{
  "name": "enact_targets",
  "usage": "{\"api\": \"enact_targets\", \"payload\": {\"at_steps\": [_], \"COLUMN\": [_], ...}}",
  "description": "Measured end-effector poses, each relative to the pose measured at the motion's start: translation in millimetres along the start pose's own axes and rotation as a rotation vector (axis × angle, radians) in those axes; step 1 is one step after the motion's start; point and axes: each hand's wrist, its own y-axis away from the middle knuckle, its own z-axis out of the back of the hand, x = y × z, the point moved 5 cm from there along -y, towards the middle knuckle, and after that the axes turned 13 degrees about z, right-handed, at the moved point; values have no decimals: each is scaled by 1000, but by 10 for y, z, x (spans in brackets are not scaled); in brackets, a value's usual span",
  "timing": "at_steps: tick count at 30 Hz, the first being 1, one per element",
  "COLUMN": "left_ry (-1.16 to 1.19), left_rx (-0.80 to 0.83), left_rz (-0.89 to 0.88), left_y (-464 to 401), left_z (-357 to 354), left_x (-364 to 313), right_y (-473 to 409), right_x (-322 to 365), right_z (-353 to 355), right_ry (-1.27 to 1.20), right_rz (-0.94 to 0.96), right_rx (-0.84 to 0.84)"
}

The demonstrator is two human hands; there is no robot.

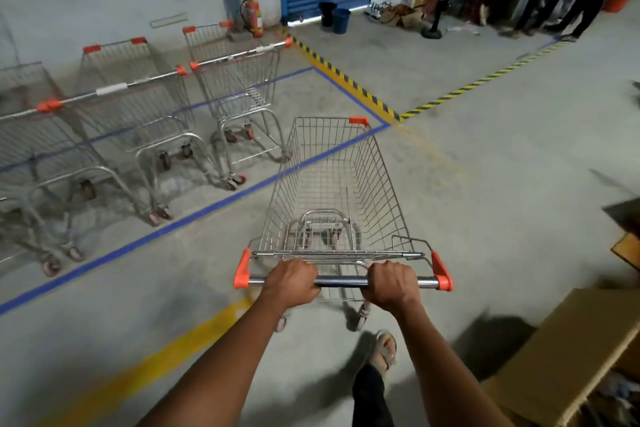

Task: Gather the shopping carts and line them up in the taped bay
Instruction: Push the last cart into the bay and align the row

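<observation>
A wire shopping cart (332,184) with orange corner caps stands right in front of me. My left hand (292,282) and my right hand (391,282) both grip its handle bar (341,281). The cart's front end reaches over the blue tape line (194,218) that marks the bay's near edge. Inside the bay, three empty carts stand side by side against the wall: one on the right (239,80), one in the middle (135,97) and one at the left edge (31,135), partly cut off.
Yellow-black hazard tape (346,80) runs along the bay's right side. A fire extinguisher (254,15) stands by the pillar. Buckets (334,17), a fan and boxes sit near the blue shutter. Cardboard boxes (568,347) stand close on my right. People stand at the far right.
</observation>
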Motion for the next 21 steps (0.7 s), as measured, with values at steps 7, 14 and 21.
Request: {"api": "enact_targets", "payload": {"at_steps": [7, 14, 21], "left_ry": [52, 100, 119], "left_rx": [16, 40, 32], "left_rz": [39, 86, 162], "left_y": [-1530, -2990, -4381], "left_z": [558, 1089, 1508], "left_x": [-414, -797, -991], "right_y": [-1194, -2391, -3611], "right_x": [-1272, -2485, -3471], "right_z": [349, 739, 1102], "right_ry": [11, -32, -8], "right_rz": [28, 72, 129], "right_rx": [-19, 27, 16]}}
